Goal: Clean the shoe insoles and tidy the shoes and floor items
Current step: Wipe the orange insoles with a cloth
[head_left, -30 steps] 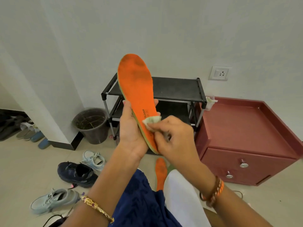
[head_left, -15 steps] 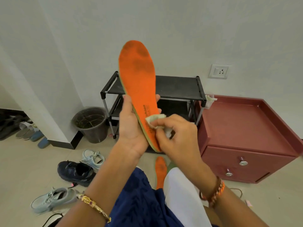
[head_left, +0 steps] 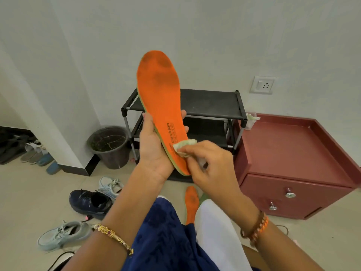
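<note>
At the centre of the frame the left hand (head_left: 154, 147) is gripping an orange insole (head_left: 162, 106) upright by its heel half. The right hand (head_left: 209, 163) is pinching a pale wipe (head_left: 182, 146) against its lower part. A second insole (head_left: 191, 202) is lying on the floor below.

A slim gold bangle with small red stones (head_left: 113, 238) circles the person's left wrist. Orange and brown thread bands (head_left: 257, 227) wrap the right wrist. Dark blue patterned fabric (head_left: 164, 237) and white cloth (head_left: 218, 231) cover the lap.
</note>
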